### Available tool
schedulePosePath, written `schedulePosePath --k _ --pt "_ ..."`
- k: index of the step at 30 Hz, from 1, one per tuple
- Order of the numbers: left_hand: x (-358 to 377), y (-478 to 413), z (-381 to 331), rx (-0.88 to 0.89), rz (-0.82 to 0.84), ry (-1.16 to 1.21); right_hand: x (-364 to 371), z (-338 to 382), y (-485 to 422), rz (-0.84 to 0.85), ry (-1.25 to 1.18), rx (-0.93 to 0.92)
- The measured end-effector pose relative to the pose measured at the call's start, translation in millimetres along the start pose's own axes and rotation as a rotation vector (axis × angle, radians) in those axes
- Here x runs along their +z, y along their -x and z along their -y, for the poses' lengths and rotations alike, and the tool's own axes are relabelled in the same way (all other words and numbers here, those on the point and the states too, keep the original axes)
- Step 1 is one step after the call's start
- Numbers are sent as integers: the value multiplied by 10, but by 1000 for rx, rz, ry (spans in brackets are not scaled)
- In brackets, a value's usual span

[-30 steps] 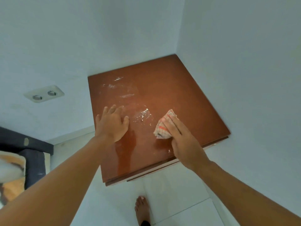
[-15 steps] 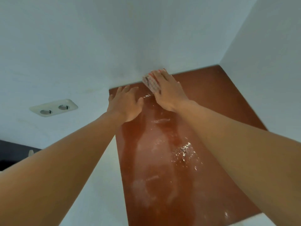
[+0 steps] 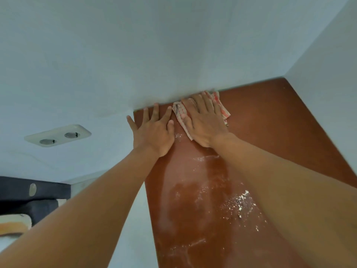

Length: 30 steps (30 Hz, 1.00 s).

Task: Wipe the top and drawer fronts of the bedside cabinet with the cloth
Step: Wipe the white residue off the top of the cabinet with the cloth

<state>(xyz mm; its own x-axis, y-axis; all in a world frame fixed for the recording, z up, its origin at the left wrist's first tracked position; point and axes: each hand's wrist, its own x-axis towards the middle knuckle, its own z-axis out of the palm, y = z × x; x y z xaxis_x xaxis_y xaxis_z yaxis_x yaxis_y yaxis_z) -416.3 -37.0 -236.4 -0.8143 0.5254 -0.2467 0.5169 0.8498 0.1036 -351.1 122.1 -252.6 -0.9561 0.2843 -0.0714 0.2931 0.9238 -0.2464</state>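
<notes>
A second ago the cloth (image 3: 179, 110) was out in the middle of the cabinet top (image 3: 274, 128), bunched under the fingertips next to the white crumbs (image 3: 239, 204). Now it lies at the far back edge, right against the wall (image 3: 154, 55). Compared with half a second ago it is spread wider, with checked fabric showing on both sides of the hand instead of only the left. The left hand (image 3: 154, 132) has also gone from the near part of the top to the back left corner.

The right hand (image 3: 205, 122) lies flat on the cloth, palm down, fingers straight and a little apart, with the tips reaching the wall. It presses the cloth onto the wood rather than gripping it, and the thumb rests on the cloth's left part.

The left hand sits just beside it, thumb almost touching the cloth. It is flat on the bare wood with its fingers straight and fanned out. The little finger hangs past the left edge of the top, and the hand holds nothing.

The crumbs and pale dusty smears lie on the wood nearer to me, between the two forearms. A double socket plate (image 3: 58, 135) sits on the wall to the left, and a dark bed frame (image 3: 29, 190) shows low at the left.
</notes>
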Motion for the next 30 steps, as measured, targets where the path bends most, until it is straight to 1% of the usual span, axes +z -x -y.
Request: schedulePosePath --k 5,9,12,14,20,22,25,30 --pt "-60 5 -22 -16 37 -21 -8 11 134 56 26 -14" --pt "-148 -12 -66 -39 94 -47 -9 20 381 61 -3 -12" --pt "-197 13 -140 -71 152 -31 17 9 641 68 10 -24" --pt "-190 129 -190 -82 159 7 31 -19 837 72 20 -44" --pt "95 986 -306 -27 -15 134 59 -77 1551 96 -16 -44" --pt "182 1335 -393 -28 -38 161 45 -127 1941 94 -25 -47" --pt "286 1535 -351 -75 -76 177 137 -132 2270 108 -40 -45" --pt "340 2206 -446 -104 -109 223 133 -234 3262 82 -19 -80"
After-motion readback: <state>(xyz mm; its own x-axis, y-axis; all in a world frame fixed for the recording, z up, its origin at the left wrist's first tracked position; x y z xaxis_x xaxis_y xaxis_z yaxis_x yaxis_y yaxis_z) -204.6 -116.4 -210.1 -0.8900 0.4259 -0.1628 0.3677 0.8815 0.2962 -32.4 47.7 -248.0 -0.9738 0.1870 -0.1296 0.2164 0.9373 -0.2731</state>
